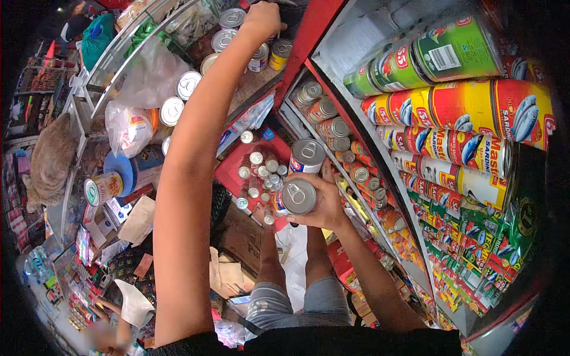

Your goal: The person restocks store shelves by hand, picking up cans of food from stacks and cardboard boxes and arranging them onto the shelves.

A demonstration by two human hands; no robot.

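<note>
My left hand (264, 21) is stretched out at the top over a shelf (252, 89). Its fingers are curled and closed, but what they hold is hidden. Around it stand silver-topped cans (224, 41) and a yellow-labelled can (280, 54). Near the centre my right hand (326, 204) is closed around two cans, a blue-labelled can (307, 155) behind and a grey-topped can (298, 196) in front, side by side with lids up. More cans (256, 158) stand lower down on a red surface (228, 172).
Stacked sardine cans (463, 110) and green cans (454, 50) fill the right shelves. Plastic bags (130, 127), a can (102, 188) on its side and a cat (53, 160) are at the left. A cardboard box (237, 237) is below. A person (110, 335) is at lower left.
</note>
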